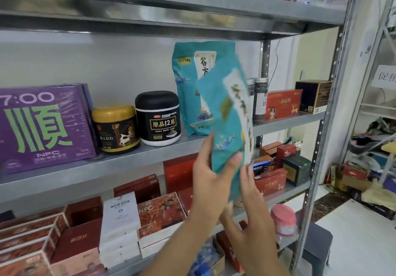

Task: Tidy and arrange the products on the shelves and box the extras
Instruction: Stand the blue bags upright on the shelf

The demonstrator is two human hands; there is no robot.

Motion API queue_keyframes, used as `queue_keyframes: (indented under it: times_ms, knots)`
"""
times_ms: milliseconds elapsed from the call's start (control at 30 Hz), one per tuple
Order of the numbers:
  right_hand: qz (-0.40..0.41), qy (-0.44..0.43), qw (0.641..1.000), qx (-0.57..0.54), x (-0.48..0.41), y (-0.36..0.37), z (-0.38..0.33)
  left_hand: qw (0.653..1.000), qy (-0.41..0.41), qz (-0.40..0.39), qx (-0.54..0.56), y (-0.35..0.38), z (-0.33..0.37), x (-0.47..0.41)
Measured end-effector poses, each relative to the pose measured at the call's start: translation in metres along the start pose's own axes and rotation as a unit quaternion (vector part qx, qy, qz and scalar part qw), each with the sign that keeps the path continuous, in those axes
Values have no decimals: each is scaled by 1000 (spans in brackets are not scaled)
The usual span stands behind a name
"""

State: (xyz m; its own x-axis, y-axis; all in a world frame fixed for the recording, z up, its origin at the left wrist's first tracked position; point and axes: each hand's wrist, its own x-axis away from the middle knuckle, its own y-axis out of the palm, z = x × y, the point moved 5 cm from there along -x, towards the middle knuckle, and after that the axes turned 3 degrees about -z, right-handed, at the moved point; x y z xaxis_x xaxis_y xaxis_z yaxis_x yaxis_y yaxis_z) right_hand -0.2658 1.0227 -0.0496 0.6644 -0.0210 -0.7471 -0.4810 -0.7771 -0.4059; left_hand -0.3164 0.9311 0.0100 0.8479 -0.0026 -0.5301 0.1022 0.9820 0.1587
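The metal shelf rack [120,168] fills the view. A purple box [42,125] sits at the middle shelf's left end. Toward the right end a standing teal pouch [186,87] is upright, with the held teal pouch [225,112] tilted and blurred before the front edge. A black jar [157,118] and a gold-lidded jar [115,129] stand between box and pouches. The left hand [211,181] grips the held teal pouch's lower end, thumb in front. The right hand [252,203] is just beside it, fingers straight; contact is unclear

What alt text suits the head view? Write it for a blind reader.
A left hand grips a tilted teal pouch before a metal shelf, the open right hand by its lower edge. A matching pouch stands on the shelf, with a black jar, gold-lidded jar and purple box to its left.
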Motion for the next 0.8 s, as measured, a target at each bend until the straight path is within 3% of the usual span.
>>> queue_keyframes:
  times_ms: [67, 100, 200, 300, 333, 533, 667, 800]
  knots:
    - [-52, -7, 997, -51, -6, -3, 6, 1000, 24, -5, 0, -17, 7, -16]
    - [-38, 6, 997, -63, -14, -10, 16, 999, 24, -12, 18, -25, 11, -24]
    - [-3, 143, 977, -158, -57, -36, 55, 996, 16, -60, 70, -38, 20, -45]
    - [-159, 178, 931, -277, -99, -34, 73, 993, 28, -101, 50, -35, 32, -60]
    - [-176, 171, 920, -306, -108, -31, 76, 994, 30, -98, 41, -33, 36, -65]
    - [-43, 154, 935, -315, -155, -13, 102, 980, 89, 70, -161, -26, 52, -95]
    - [-3, 164, 930, -329, -174, 6, 119, 962, 66, 52, -261, -11, 38, -104]
    - [-4, 146, 943, -298, -185, 20, 125, 945, 94, 118, -292, -5, 36, -121]
